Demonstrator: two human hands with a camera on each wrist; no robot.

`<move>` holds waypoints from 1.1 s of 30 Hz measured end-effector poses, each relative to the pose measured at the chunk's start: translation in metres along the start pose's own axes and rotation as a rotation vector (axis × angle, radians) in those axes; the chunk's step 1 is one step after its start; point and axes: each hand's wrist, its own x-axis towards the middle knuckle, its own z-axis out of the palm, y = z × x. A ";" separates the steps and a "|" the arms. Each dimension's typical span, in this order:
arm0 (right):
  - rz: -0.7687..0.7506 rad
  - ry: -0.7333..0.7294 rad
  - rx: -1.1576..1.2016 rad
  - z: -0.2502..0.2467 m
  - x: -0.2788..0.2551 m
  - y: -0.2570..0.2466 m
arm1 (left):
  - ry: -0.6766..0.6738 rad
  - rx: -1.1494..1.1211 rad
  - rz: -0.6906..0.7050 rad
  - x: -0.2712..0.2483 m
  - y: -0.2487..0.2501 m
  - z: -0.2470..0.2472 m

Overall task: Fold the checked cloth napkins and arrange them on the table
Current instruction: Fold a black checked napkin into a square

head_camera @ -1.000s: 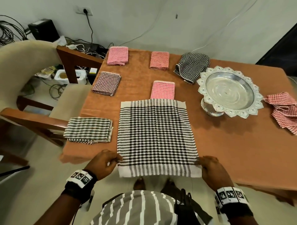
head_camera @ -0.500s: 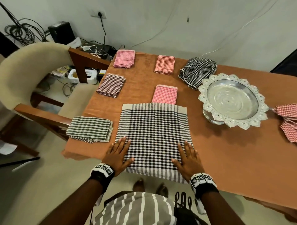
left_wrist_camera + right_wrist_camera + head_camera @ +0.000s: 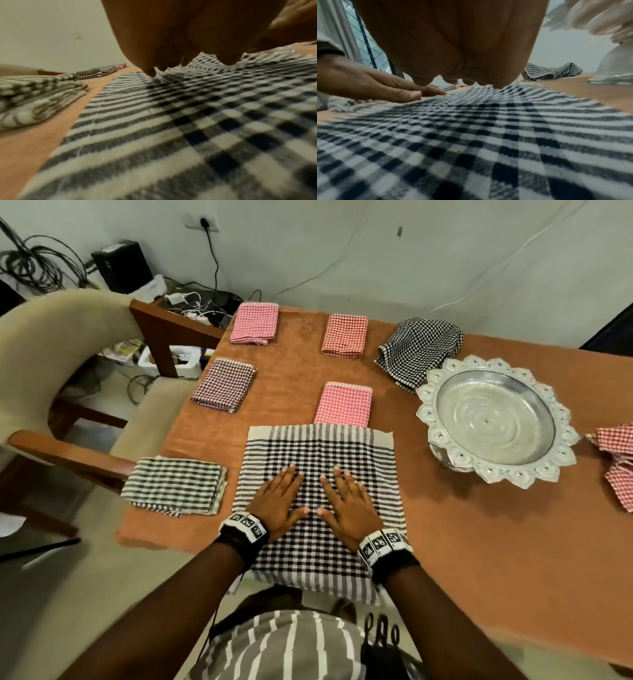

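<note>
A large black-and-white checked napkin (image 3: 318,453) (image 3: 188,121) (image 3: 488,135) lies spread flat at the near edge of the orange table (image 3: 479,542), its near hem hanging over the edge. My left hand (image 3: 281,498) (image 3: 171,40) and right hand (image 3: 349,501) (image 3: 453,40) lie side by side on its middle, palms down, fingers straight, thumbs nearly touching. Folded napkins lie around: grey-striped (image 3: 174,486) at the left, dark maroon (image 3: 224,385), pink (image 3: 255,323), red (image 3: 344,335), and pink (image 3: 343,404) just beyond the spread napkin.
A crumpled black checked napkin (image 3: 418,350) lies at the back. A silver footed tray (image 3: 493,419) stands right of the spread napkin. Loose red checked napkins (image 3: 620,460) lie at the far right edge. A beige armchair (image 3: 51,364) stands at the table's left.
My hands let go of the napkin's near corners, went flat, and slid forward and inward from its sides to its middle. The napkin now lies smoother.
</note>
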 end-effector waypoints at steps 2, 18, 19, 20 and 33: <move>0.010 -0.088 -0.004 -0.001 0.014 0.007 | -0.025 0.016 -0.007 0.014 -0.009 -0.005; 0.325 0.154 -0.014 -0.087 0.110 0.104 | 0.004 -0.008 -0.221 0.103 -0.089 -0.093; 0.351 0.141 -0.026 -0.093 0.110 0.100 | 0.008 0.028 -0.230 0.106 -0.087 -0.095; 0.362 0.132 -0.046 -0.096 0.110 0.099 | 0.006 0.067 -0.238 0.106 -0.084 -0.098; 0.349 0.501 0.523 -0.066 -0.033 0.109 | 0.331 -0.380 -0.189 0.007 -0.097 -0.085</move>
